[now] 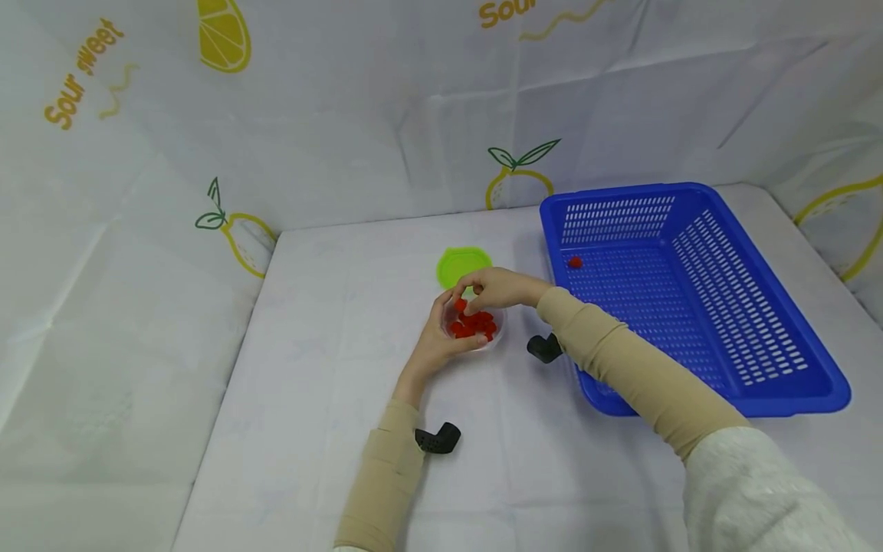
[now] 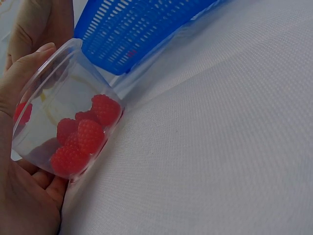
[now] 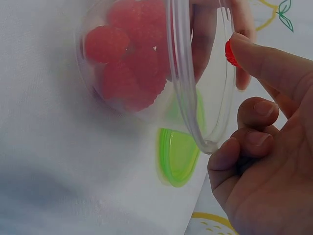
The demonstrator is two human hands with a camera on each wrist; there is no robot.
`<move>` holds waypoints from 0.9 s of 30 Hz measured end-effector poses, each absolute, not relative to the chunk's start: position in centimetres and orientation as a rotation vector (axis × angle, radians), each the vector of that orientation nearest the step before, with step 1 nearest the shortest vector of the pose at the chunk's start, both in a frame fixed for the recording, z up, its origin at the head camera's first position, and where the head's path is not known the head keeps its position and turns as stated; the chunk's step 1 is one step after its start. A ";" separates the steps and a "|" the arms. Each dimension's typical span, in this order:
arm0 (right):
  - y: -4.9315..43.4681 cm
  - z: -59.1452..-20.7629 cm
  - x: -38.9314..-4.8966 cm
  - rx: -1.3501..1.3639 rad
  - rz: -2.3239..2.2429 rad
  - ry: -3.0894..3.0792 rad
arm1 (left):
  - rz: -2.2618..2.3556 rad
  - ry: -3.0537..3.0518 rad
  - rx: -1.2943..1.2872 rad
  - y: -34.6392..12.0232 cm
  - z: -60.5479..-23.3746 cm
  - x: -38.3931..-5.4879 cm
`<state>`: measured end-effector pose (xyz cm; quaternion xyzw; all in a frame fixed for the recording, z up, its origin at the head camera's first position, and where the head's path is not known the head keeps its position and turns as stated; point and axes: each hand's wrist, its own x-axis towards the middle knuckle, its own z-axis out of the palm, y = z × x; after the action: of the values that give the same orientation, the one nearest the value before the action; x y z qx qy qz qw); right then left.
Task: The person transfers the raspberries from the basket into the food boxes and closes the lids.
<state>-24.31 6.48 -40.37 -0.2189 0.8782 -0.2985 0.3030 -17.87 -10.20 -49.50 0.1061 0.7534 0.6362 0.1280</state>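
Observation:
A clear plastic cup [image 2: 98, 81] with several red raspberries [image 2: 90, 137] at its bottom stands on the white-covered table. My left hand [image 1: 434, 341] grips the cup from its left side, thumb and fingers around the wall. Over the cup's mouth, my right hand [image 1: 507, 288] pinches a single raspberry [image 3: 231, 54] between thumb and fingertip. The lower fingers of the right hand are curled close to the cup's rim in the right wrist view. Just behind the cup lies a green lid [image 1: 462, 263].
A large blue plastic basket [image 1: 621, 287] stands to the right, with one raspberry [image 1: 576, 262] on its floor near the far left corner. The right forearm passes over the basket's near left edge. A lemon-printed white cloth [image 1: 345, 115] hangs as a wall behind the table.

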 end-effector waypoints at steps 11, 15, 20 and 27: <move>6.3 -40.4 -24.4 -0.579 -0.783 2.338 | 1.840 2.219 0.306 -10.3 -49.3 -17.9; 6.4 -40.3 -24.3 -0.588 -0.781 2.335 | 1.828 2.243 0.295 -10.3 -49.2 -17.9; 6.5 -40.4 -24.3 -0.581 -0.767 2.331 | 1.806 2.260 0.288 -10.2 -49.2 -17.8; 6.5 -40.5 -24.3 -0.571 -0.789 2.310 | 1.799 2.255 0.280 -10.2 -49.4 -17.8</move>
<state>-24.31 6.52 -40.55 -0.2165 0.8755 -0.2990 0.3120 -17.82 -10.23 -49.38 0.0959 0.7724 0.6161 0.1212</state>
